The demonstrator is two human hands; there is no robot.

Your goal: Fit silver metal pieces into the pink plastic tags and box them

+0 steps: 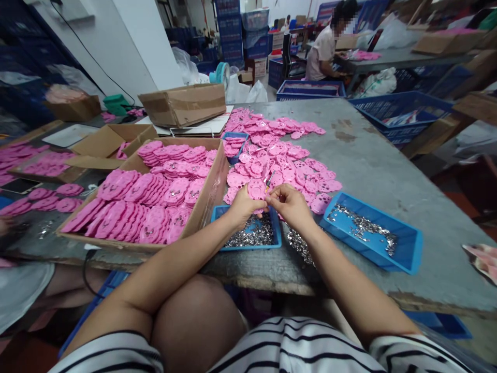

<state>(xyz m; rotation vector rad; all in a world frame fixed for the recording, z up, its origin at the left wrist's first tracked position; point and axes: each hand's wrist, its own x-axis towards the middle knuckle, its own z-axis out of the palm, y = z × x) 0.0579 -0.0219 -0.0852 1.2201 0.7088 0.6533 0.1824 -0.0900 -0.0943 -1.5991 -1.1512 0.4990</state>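
Observation:
My left hand (243, 204) is closed around a round pink plastic piece (257, 188), held upright above a small blue tray (276, 234) of tiny metal parts. My right hand (289, 203) is pinched beside it, gripping a thin tool (268, 181) whose tip touches the pink piece. Just beyond my hands, a loose heap of the same pink pieces (283, 155) covers the grey table (373, 166).
A cardboard box (209, 194) with stacked rows of pink pieces sits to my left. A larger blue tray (404, 256) with metal parts lies to my right. Another box (182, 103) and a small blue tray (235, 142) stand farther back. A person (324, 49) sits at a far table.

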